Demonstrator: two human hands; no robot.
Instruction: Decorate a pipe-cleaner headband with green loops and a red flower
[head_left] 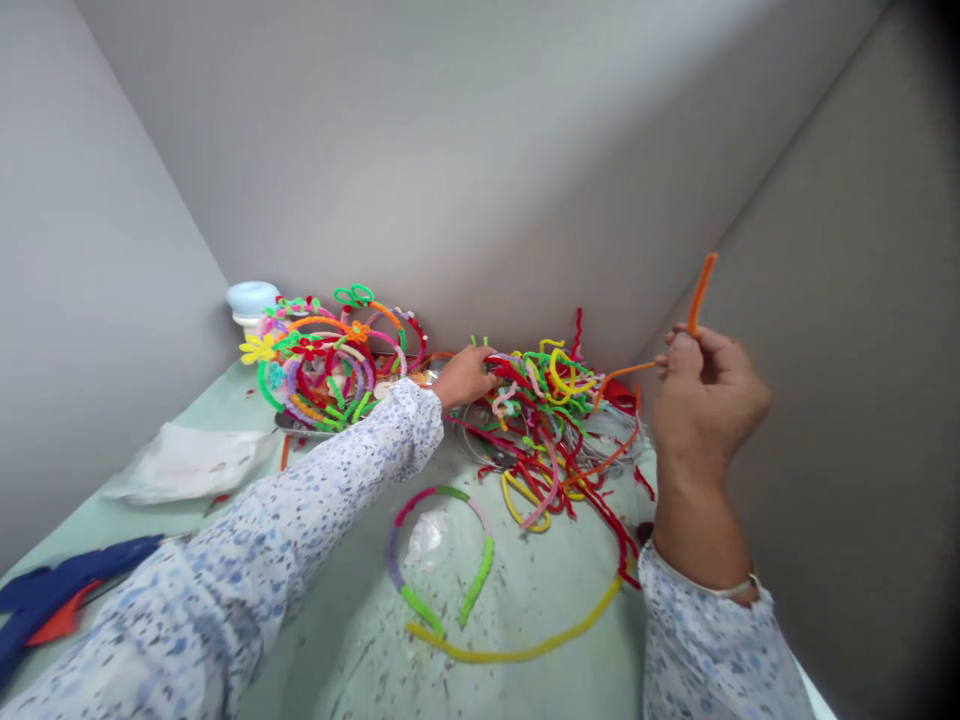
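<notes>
Lightly pinched, an orange strip bends at a touch

Apparently a fuzzy pipe cleaner, the orange strip (pixel 703 290) is in the right hand (pixel 709 400), held narrow between thumb and fingers, one end sticking up. Another orange length leads from that hand towards the heap (pixel 574 380); whether it is the same piece, I cannot tell. It should weigh next to nothing, soft outside with a thin, bendable core that keeps any kink. The fuzz ought to grip well; a hold near the end gives control, while a hard squeeze could flatten the nap.

The left hand (pixel 466 377) reaches to the heap's left edge, fingers partly curled; whether they grip anything, I cannot tell. Tangled strips and looped wires (pixel 600 450) there could snag whatever is pulled.

Nearer, a coloured hoop (pixel 480 575) lies on the worktop (pixel 352 650) around a crumpled clear wrapper (pixel 427 535), with a long yellow strip (pixel 510 657) curving below. Decorated headbands (pixel 358 332) crowd a tray (pixel 300 430) beyond the left sleeve (pixel 300 520), beside a white plastic bag (pixel 195 460). Near that sleeve lies a blue-handled tool (pixel 112 563), clear of the heap
</notes>
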